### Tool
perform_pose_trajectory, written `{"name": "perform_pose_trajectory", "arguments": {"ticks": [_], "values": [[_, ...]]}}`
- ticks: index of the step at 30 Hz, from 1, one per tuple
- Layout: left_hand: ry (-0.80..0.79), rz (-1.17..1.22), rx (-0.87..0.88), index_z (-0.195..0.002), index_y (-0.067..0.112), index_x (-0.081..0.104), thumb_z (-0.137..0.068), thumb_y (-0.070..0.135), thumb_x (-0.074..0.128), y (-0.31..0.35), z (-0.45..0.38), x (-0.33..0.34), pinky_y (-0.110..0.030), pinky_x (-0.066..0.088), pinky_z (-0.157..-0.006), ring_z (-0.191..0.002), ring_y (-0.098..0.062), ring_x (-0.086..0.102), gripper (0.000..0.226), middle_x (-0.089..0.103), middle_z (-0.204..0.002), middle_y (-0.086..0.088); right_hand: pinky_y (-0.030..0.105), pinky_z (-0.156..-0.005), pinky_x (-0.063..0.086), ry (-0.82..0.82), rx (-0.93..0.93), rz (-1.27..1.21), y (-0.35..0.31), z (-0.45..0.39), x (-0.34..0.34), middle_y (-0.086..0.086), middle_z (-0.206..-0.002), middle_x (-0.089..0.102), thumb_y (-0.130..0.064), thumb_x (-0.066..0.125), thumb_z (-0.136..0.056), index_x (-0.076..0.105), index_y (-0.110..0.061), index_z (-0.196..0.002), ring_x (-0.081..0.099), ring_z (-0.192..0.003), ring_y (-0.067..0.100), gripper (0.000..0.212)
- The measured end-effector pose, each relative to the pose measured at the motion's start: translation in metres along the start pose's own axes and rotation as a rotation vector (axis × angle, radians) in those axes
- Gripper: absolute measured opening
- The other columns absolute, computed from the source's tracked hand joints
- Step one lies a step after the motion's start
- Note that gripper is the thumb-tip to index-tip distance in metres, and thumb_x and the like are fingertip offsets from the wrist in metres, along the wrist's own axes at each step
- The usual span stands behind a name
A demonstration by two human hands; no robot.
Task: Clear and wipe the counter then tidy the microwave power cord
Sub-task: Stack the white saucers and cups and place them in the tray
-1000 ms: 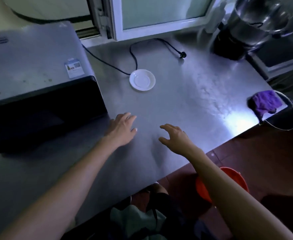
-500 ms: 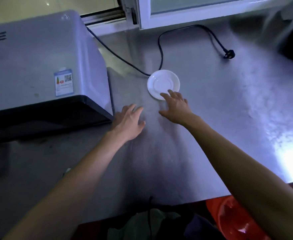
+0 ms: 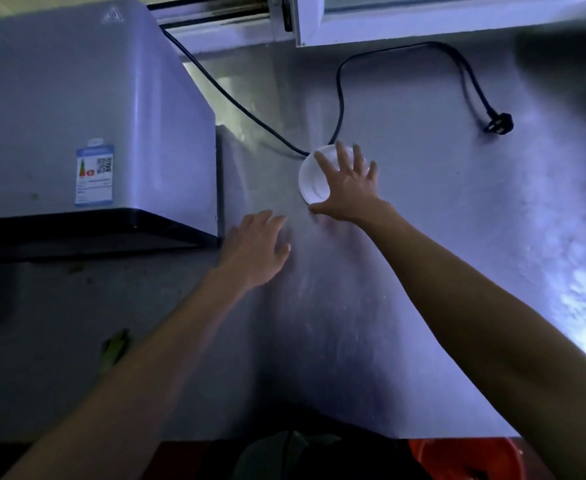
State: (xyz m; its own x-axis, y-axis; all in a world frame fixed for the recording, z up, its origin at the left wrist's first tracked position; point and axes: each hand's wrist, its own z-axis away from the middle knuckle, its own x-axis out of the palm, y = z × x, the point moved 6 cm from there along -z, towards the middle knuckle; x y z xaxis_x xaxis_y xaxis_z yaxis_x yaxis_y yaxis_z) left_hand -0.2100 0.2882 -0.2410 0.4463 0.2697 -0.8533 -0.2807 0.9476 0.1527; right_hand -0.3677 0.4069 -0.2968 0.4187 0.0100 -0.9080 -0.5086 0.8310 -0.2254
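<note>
My right hand [image 3: 345, 188] is stretched forward over the small white plate [image 3: 310, 181]. The fingers are spread wide and almost straight, and the palm covers the right part of the plate. The thumb lies at the near edge of the plate. I cannot tell if the palm really presses on it or only stays just above. The hand does not grip anything. My right arm goes in a long diagonal from the lower right corner up to the plate.

My left hand [image 3: 255, 249] is flat and relaxed over the steel counter [image 3: 423, 271], with the fingers a little apart and pointing forward. It holds nothing. It is just beside the front right corner of the microwave [image 3: 87, 109], and near the plate but apart from it.

The black power cord [image 3: 340, 98] comes from behind the microwave, passes to the far edge of the plate, then makes a loop toward the window frame [image 3: 423, 22]. Its plug [image 3: 499, 123] lies free on the counter, well apart from my hands.
</note>
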Motion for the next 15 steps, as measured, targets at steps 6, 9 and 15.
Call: {"name": "perform_pose_trajectory", "arguments": {"ticks": [6, 9, 15], "values": [[0.016, 0.005, -0.004, -0.146, 0.023, 0.037, -0.098, 0.045, 0.047, -0.004, 0.009, 0.007, -0.050, 0.043, -0.103, -0.132, -0.028, 0.040, 0.054, 0.041, -0.149, -0.001, 0.069, -0.111, 0.013, -0.061, 0.005, 0.029, -0.003, -0.012, 0.004, 0.009, -0.165, -0.004, -0.072, 0.070, -0.064, 0.009, -0.036, -0.154, -0.007, -0.148, 0.046, 0.115], [0.029, 0.028, -0.016, -0.146, 0.023, 0.038, -0.098, 0.045, 0.048, -0.008, 0.018, 0.010, -0.048, 0.042, -0.104, -0.134, -0.027, 0.040, 0.053, 0.042, -0.149, 0.000, 0.066, -0.108, 0.022, -0.050, 0.004, 0.058, -0.008, -0.006, 0.006, 0.009, -0.163, 0.004, -0.070, 0.071, -0.061, 0.014, -0.037, -0.151, 0.002, -0.146, 0.046, 0.112], [0.074, 0.135, -0.047, -0.147, 0.021, 0.041, -0.097, 0.042, 0.053, -0.021, 0.052, 0.022, -0.045, 0.040, -0.108, -0.136, -0.026, 0.039, 0.055, 0.043, -0.150, -0.002, 0.062, -0.105, 0.027, -0.025, -0.016, -0.011, -0.029, 0.036, 0.013, 0.006, -0.160, 0.012, -0.069, 0.071, -0.060, 0.019, -0.040, -0.149, 0.012, -0.143, 0.041, 0.108]]}}
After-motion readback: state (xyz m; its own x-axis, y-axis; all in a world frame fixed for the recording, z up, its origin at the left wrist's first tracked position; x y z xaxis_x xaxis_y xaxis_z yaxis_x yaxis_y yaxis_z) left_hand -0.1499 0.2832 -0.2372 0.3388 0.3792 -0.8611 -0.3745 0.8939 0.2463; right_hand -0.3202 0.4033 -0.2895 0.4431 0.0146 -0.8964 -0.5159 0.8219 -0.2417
